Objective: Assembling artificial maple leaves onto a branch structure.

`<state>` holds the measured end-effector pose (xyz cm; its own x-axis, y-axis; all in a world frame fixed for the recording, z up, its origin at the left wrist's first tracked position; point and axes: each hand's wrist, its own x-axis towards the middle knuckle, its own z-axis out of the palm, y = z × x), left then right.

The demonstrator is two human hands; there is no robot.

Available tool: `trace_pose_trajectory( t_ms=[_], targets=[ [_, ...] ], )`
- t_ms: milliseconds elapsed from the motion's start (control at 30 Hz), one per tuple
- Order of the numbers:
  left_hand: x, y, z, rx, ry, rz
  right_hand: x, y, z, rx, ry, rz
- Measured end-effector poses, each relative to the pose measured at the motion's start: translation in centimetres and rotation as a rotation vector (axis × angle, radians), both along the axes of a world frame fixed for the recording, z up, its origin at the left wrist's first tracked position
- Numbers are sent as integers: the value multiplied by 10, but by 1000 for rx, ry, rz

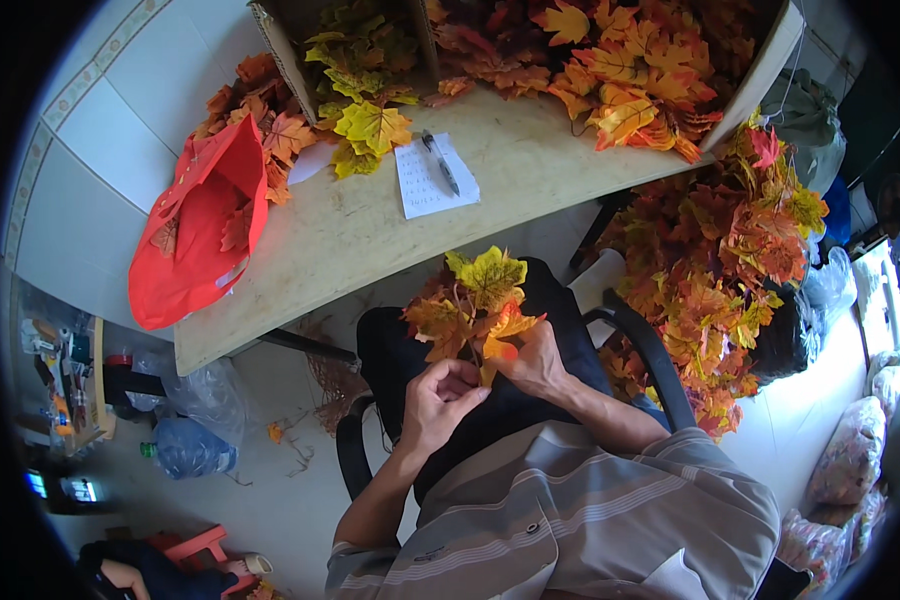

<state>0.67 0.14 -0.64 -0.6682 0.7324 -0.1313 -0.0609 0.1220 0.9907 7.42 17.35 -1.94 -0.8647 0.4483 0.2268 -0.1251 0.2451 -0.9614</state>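
Above my lap, a small bunch of artificial maple leaves [493,277] in yellow-green and orange fans out between my hands. My left hand [438,402] has thumb and fingertips pinched at the lower end of the bunch, by the stems. Curled around the leaf stems from the other side is my right hand [532,365], close to the left one. An orange leaf partly covers its fingertips. What exactly lies between my left fingertips is too small to make out.
Ahead stands a table [340,255] with a written paper [420,200], a pen [440,163], a red bag [195,230] and cardboard compartments of maple leaves [640,75]. A thick leaf garland [710,270] hangs at right, beside the chair armrest [660,350]. Plastic bags [195,430] lie at left.
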Motion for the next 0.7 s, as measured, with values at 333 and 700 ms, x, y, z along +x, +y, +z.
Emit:
trace_pose_trajectory(
  t_ms=[333,700],
  targets=[
    [0,-3,7,-22,-166,46,-1,2,8,37,-42,41],
    [5,0,16,-66,583,229,-3,7,10,445,126,83]
  ],
)
